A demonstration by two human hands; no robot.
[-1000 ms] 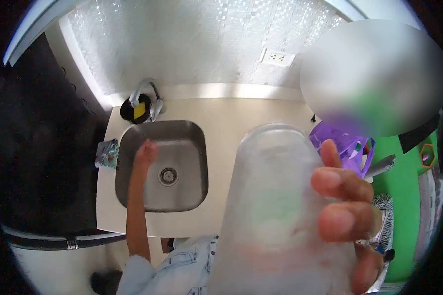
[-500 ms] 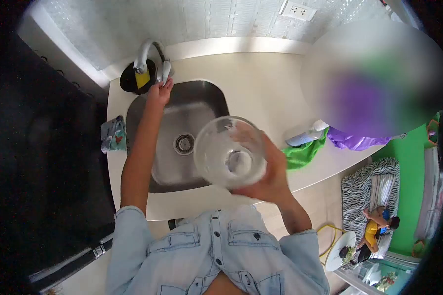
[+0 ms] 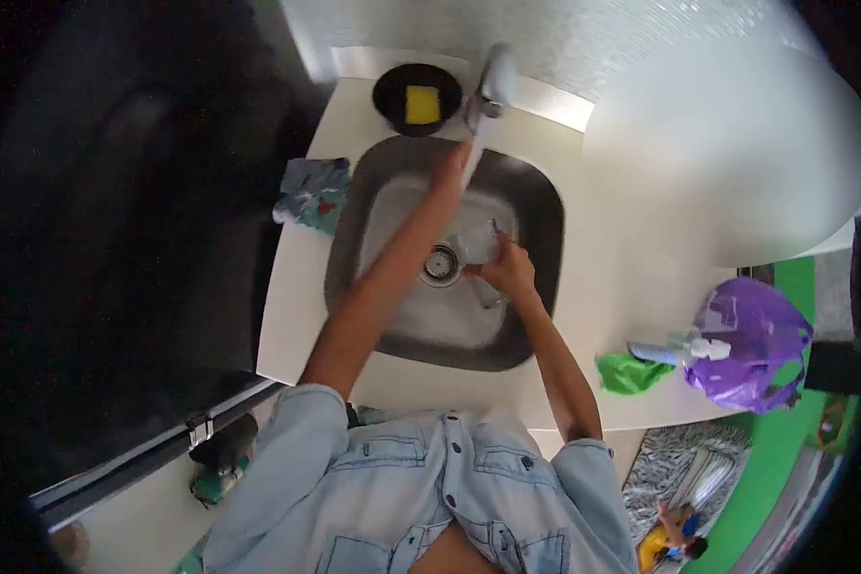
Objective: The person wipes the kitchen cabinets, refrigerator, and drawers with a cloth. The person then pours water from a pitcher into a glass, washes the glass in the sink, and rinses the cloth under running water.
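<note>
My right hand (image 3: 509, 271) is inside the steel sink (image 3: 538, 325), its fingers wrapped round a clear glass bowl (image 3: 478, 241). The bowl is tipped on its side, just right of the drain (image 3: 440, 265). A pale stream of water (image 3: 474, 158) falls from the faucet (image 3: 496, 86) at the back of the sink. My left hand (image 3: 452, 170) is right beside that stream, below the faucet. Motion smears its fingers, so whether it touches the faucet or the water does not show clearly.
A black bowl (image 3: 389, 100) holding a yellow sponge (image 3: 422, 105) stands behind the sink. A crumpled plastic packet (image 3: 314, 196) lies to its left. On the right counter are a green cloth (image 3: 631, 374), a spray bottle (image 3: 665, 353) and a purple bag (image 3: 756, 335). A person (image 3: 668, 540) sits beyond.
My right hand has lowered the glass bowl from above the sink's front edge into the sink and tipped it. My left hand has come off the faucet lever, and water now runs.
</note>
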